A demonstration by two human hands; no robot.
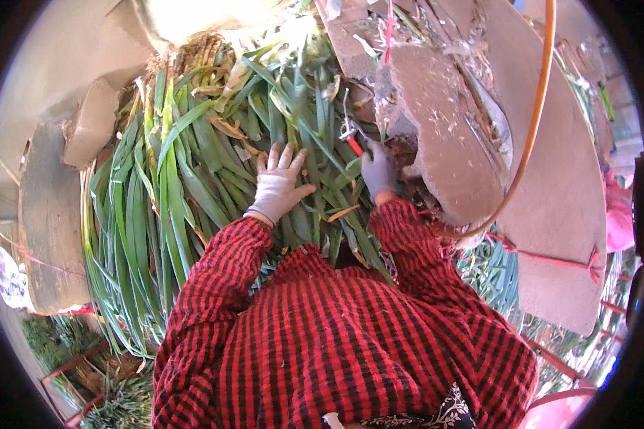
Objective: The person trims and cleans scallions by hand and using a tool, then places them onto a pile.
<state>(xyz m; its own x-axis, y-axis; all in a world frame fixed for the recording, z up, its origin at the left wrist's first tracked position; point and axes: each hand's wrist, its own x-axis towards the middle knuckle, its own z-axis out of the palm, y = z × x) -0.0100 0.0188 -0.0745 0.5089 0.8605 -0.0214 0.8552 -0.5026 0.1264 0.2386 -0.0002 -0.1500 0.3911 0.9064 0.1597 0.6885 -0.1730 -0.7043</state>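
Observation:
Long green onions or leeks [134, 187] lie in a thick layer before me, with their roots and pale ends towards the far side. My left hand [280, 179], in a pale glove, rests flat on the leaves with its fingers spread. In a greyish glove, my right hand [380, 167] grips a red-handled metal tool [354, 145] with a thin nozzle, which looks like an air blow gun. The tool's lower end is hidden by the hand, which is slightly blurred. Some dry, brown leaf pieces [343, 213] lie among the green leaves between my hands.
A torn, dirt-covered board [451, 118] lies right of the pile. An orange hose [539, 102] arcs over it towards my right sleeve. Pink string [547, 260] crosses the large curved panel [558, 214]. At the left stand a worn wooden board [51, 214] and a block [92, 123].

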